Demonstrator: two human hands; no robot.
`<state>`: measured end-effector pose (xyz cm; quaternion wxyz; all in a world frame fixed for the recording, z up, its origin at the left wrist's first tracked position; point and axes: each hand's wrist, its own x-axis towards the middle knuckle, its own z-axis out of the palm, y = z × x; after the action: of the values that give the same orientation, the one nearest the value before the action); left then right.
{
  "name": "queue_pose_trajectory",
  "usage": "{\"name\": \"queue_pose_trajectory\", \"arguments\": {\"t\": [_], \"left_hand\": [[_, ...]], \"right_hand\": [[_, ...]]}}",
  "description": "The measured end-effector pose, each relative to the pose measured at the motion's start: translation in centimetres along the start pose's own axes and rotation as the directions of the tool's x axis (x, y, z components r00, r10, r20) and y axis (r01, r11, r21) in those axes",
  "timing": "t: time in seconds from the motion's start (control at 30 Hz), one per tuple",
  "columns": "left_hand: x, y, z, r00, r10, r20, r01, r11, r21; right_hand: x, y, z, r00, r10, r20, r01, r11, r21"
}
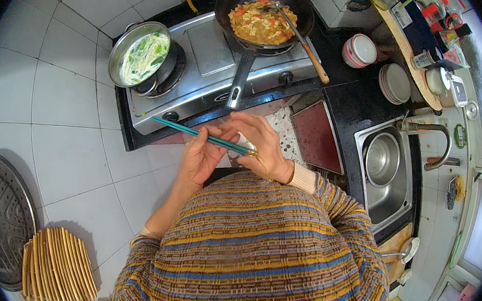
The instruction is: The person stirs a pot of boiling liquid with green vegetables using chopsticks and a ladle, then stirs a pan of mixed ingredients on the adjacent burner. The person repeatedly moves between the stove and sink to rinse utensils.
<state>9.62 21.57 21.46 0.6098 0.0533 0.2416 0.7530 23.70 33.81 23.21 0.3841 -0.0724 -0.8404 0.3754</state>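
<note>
Between both hands, in front of the stove, lies a pair of green chopsticks (190, 131) with gold-coloured ends. My left hand (203, 157) pinches them near the middle between thumb and fingers. My right hand (263, 146) is at the gold-coloured ends, fingers curved around them. Beyond my hands, a metal pot (115, 62) with noodles and green leaves (145, 59) is on the left burner. A black wok (225, 5) on the right burner holds a tomato and egg dish (261, 22), with a wooden-handled spatula (304, 47) resting in it.
The gas stove (207, 54) stands on a black counter. To its right are stacked bowls (362, 48), plates (395, 83) and a sink (387, 205) holding a metal basin (382, 159). A shelf (403, 53) carries jars. The wok's handle (240, 80) points towards me. A slatted rack (59, 268) is lower left.
</note>
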Motion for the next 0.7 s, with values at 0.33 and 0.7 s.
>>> {"name": "queue_pose_trajectory", "arguments": {"t": [0.33, 0.7], "left_hand": [[-4.3, 6.0, -2.7, 0.897, 0.422, -0.135, -0.379, 0.889, 0.257], [-1.9, 6.3, -7.0, 0.760, 0.462, -0.458, -0.484, 0.872, 0.077]], "right_hand": [[-1.9, 2.3, -4.9, 0.941, 0.312, -0.127, -0.293, 0.945, 0.147], [-7.6, 4.2, -23.0, 0.761, 0.282, -0.584, -0.532, 0.786, -0.314]]}}
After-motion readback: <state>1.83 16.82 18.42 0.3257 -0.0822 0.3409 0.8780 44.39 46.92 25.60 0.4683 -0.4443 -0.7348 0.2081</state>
